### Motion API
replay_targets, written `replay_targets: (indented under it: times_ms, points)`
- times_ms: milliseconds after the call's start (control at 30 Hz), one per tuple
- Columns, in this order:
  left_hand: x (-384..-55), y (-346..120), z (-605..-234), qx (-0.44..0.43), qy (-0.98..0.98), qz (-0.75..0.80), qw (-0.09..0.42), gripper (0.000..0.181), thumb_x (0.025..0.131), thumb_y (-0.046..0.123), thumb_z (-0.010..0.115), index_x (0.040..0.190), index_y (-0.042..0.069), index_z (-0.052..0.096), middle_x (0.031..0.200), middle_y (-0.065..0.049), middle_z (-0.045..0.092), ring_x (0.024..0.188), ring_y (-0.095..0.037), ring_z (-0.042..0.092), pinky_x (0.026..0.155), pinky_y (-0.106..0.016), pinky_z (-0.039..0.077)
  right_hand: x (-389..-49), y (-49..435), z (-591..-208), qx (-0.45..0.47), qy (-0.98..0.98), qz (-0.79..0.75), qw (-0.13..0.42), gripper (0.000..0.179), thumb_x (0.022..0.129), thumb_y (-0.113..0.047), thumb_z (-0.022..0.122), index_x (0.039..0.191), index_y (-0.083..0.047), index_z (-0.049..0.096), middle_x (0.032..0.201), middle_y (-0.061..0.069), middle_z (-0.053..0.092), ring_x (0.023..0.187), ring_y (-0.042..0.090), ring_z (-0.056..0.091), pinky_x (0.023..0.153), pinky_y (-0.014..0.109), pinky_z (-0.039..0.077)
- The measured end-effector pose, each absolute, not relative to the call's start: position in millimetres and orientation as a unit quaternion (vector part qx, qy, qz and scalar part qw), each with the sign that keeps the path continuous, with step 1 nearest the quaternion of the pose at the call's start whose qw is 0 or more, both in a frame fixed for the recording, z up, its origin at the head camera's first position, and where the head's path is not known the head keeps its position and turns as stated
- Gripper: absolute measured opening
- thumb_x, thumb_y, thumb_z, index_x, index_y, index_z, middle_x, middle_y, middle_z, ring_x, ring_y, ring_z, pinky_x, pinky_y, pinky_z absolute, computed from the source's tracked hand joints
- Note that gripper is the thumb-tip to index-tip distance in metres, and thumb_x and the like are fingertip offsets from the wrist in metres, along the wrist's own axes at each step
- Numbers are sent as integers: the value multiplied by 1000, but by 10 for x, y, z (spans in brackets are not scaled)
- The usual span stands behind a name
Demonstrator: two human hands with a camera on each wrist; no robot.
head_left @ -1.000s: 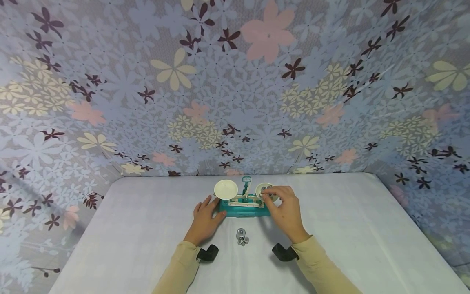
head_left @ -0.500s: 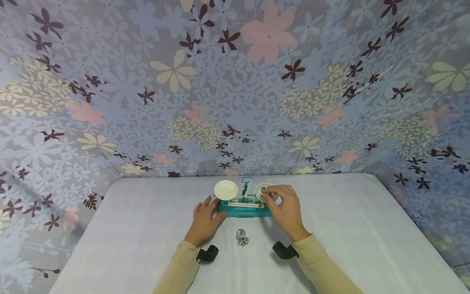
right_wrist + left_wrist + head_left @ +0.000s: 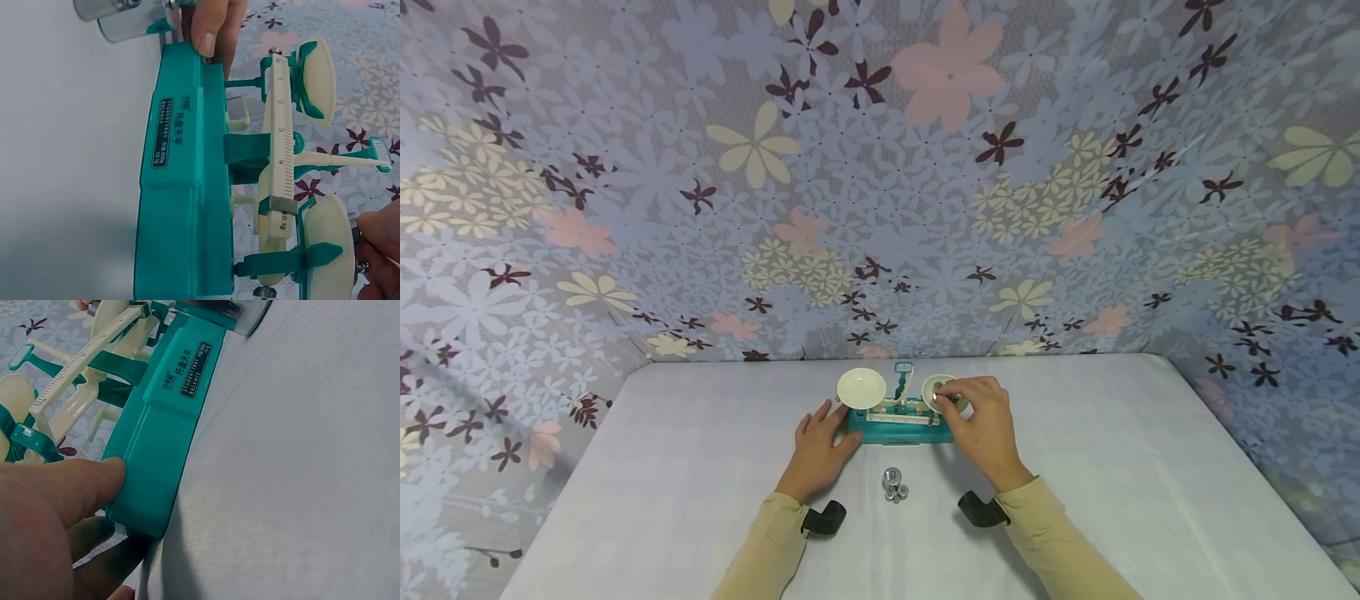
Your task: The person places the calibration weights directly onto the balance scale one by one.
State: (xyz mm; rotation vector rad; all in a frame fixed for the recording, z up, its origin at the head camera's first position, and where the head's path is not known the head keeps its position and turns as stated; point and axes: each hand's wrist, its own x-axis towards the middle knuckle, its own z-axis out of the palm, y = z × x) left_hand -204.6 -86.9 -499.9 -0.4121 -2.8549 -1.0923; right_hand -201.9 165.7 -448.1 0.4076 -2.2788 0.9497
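A green student tray balance (image 3: 901, 432) stands on the table with two cream pans and a white scale beam. My left hand (image 3: 816, 458) holds the left end of its base, the thumb (image 3: 103, 481) on the green plastic and the fingers behind. At the right pan (image 3: 328, 250), my right hand (image 3: 988, 429) pinches a small metal balance weight (image 3: 354, 226) between thumb and fingertip. Another knobbed weight (image 3: 362, 267) shows in that pan, partly hidden by the fingers. The left pan (image 3: 861, 389) sits level with the right one.
A small cluster of silver weights (image 3: 892, 477) stands on the white tablecloth (image 3: 700, 467), in front of the balance and between the forearms. Black curved camera mounts (image 3: 825, 518) sit on both wrists. A flowered cloth wall (image 3: 880, 208) rises behind the table.
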Motion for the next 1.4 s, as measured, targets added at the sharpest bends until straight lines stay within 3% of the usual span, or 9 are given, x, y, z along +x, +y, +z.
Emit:
replay_targets:
  times_ms: [833,1400]
  points:
    - [-2054,-867,-5024,-128,-924,-360,26,58,92,37,54,140,6,41,140,-8,44,137,-29,23,109,-54,8,-2012,1668,-4450,159,-867,354,313,7,80,-12,72,86,-13,71,90,1,68,90,20,51,78,42,33]
    - [-2042,-856,-4988,-122,-924,-361,20,58,91,35,55,139,6,41,140,-8,44,137,-29,24,109,-53,8,-1946,1640,-4440,161,-862,367,310,11,80,-13,71,91,-13,71,92,2,68,92,20,52,81,42,39]
